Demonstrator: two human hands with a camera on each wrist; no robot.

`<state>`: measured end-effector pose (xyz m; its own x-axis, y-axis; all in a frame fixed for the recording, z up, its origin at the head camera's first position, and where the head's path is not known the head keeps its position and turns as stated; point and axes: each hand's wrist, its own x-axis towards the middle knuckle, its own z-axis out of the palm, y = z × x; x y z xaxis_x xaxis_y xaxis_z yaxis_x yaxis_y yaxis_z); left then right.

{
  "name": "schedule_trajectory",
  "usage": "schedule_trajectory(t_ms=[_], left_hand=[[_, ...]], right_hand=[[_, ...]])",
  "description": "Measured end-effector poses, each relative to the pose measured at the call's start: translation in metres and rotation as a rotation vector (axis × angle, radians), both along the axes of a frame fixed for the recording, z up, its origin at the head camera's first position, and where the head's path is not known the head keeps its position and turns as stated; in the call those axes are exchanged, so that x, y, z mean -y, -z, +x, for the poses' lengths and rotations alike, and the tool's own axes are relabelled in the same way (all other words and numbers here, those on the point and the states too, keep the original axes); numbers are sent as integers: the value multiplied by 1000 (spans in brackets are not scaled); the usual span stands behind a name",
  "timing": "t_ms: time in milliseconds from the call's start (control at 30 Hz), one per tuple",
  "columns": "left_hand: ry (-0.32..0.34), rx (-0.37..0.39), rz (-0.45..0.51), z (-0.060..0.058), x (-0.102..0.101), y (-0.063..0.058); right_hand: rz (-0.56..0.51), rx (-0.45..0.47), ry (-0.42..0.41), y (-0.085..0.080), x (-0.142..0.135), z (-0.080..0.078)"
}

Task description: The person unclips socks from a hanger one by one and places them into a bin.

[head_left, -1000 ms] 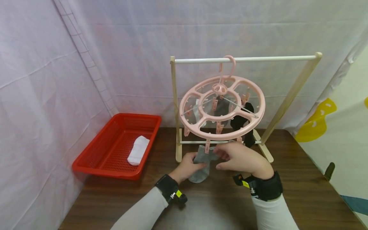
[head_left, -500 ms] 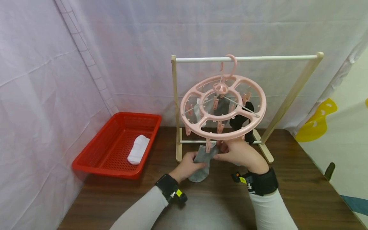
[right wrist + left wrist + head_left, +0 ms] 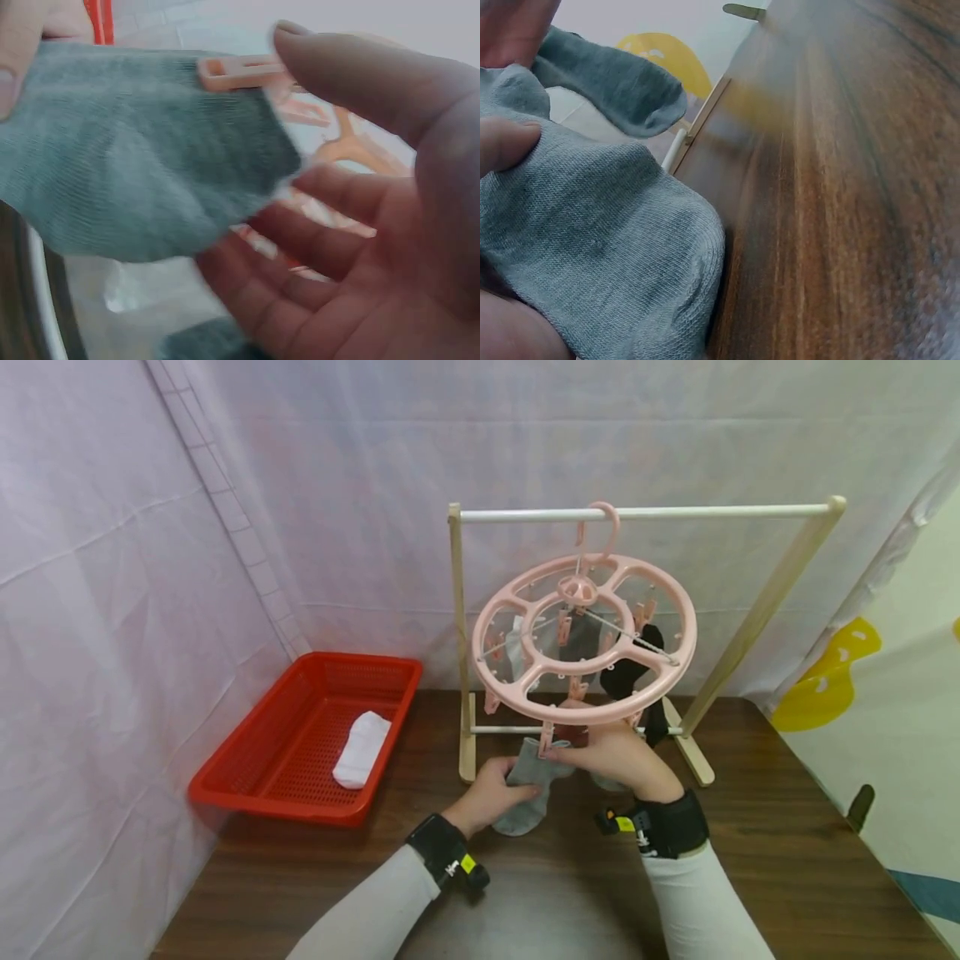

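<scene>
Below the front rim of a pink round clip hanger [image 3: 585, 716], my left hand [image 3: 489, 795] pinches a grey sock [image 3: 525, 810] between thumb and fingers. A pink clothespin [image 3: 547, 740] hangs at the sock's cuff; in the right wrist view this clothespin [image 3: 244, 73] overlaps the cuff edge. My right hand [image 3: 628, 758] is at the cuff's right side, its thumb close to the clothespin and its fingers extended behind the cloth. Another grey sock [image 3: 622, 84] hangs beyond, mostly hidden by the right hand in the head view.
The hanger hooks over the white bar [image 3: 705, 512] of a wooden-legged rack. Black socks [image 3: 633, 670], a dark grey sock [image 3: 581, 639] and a white one [image 3: 514, 650] hang from it. A red basket [image 3: 225, 789] with a white sock [image 3: 362, 750] stands left on the brown table [image 3: 510, 910].
My right hand has moved left and inward under the hanger rim, its thumb now near the clothespin. The left hand has stayed in place with the grey sock.
</scene>
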<state>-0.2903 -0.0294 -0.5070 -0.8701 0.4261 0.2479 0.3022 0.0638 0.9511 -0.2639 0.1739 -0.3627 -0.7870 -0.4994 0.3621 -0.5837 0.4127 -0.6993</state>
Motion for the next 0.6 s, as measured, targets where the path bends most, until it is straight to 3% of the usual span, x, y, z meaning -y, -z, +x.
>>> schedule_trajectory(t_ms=[267, 600], left_hand=[[-22, 6, -19, -1, 0, 2], [-14, 11, -12, -2, 0, 4]], right_hand=[[-243, 61, -144, 5, 7, -9], [-351, 51, -88, 15, 14, -12]])
